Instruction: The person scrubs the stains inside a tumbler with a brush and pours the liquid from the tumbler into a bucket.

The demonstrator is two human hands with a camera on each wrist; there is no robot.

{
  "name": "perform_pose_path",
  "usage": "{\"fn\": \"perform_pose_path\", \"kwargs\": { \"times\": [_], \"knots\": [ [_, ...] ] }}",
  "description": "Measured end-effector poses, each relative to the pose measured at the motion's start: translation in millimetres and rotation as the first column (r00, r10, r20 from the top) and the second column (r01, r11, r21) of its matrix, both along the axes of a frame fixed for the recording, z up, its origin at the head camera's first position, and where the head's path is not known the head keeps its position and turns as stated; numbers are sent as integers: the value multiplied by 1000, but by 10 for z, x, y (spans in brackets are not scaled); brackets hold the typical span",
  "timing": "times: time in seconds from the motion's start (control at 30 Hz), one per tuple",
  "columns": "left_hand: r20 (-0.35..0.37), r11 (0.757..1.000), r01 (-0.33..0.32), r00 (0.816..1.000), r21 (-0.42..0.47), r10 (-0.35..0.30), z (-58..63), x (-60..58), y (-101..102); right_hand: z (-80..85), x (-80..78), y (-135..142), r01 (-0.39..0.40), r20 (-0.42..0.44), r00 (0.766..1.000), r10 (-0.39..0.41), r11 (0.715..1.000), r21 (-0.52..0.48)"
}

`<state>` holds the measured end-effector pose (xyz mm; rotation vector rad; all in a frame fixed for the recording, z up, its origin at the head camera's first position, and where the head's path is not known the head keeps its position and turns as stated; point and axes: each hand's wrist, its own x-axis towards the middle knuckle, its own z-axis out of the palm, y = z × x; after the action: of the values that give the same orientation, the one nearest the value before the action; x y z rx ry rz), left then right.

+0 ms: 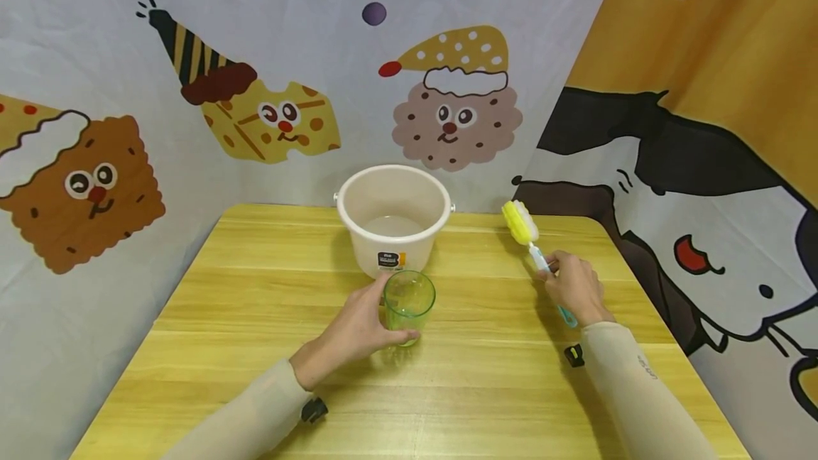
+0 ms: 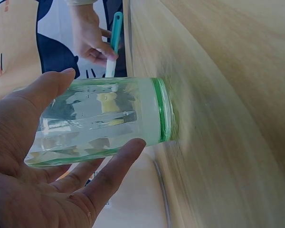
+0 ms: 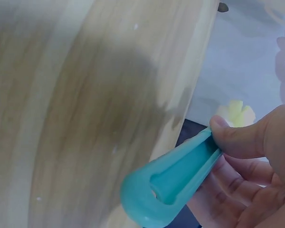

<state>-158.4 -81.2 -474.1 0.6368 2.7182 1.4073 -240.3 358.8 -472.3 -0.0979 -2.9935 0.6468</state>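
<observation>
A clear green drinking glass (image 1: 409,304) stands upright on the wooden table, just in front of the bucket. My left hand (image 1: 361,321) holds it from the left side, thumb toward me and fingers round the far side. In the left wrist view the thumb and fingers lie on opposite sides of the glass (image 2: 104,118). On the right, my right hand (image 1: 575,286) grips a sponge cup brush (image 1: 520,222) by its handle, the yellow and white head pointing away from me. The right wrist view shows the turquoise handle end (image 3: 166,185) pinched by the thumb and fingers.
A cream plastic bucket (image 1: 393,204) with a label on its front stands at the back middle of the table (image 1: 268,268). Behind the table hangs a cartoon-printed cloth (image 1: 307,20), which also runs along the sides.
</observation>
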Motion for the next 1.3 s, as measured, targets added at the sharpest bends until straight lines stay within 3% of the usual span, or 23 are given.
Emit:
{"fn": "perform_pose_path", "kwargs": {
  "times": [0.33, 0.7, 1.3],
  "knots": [
    [0, 1000, -3, 1000, -6, 3, -18, -6, 14, 72, 69, -120, -74, -87, 994, 71, 997, -31],
    [2, 1000, 11, 1000, -3, -11, -13, -6, 26, 97, 167, -188, -88, -165, 983, 76, 994, -67],
    [8, 1000, 21, 1000, -1, -21, -38, -14, -5, 202, 282, -331, -134, -324, 940, 105, 989, -69]
  ]
}}
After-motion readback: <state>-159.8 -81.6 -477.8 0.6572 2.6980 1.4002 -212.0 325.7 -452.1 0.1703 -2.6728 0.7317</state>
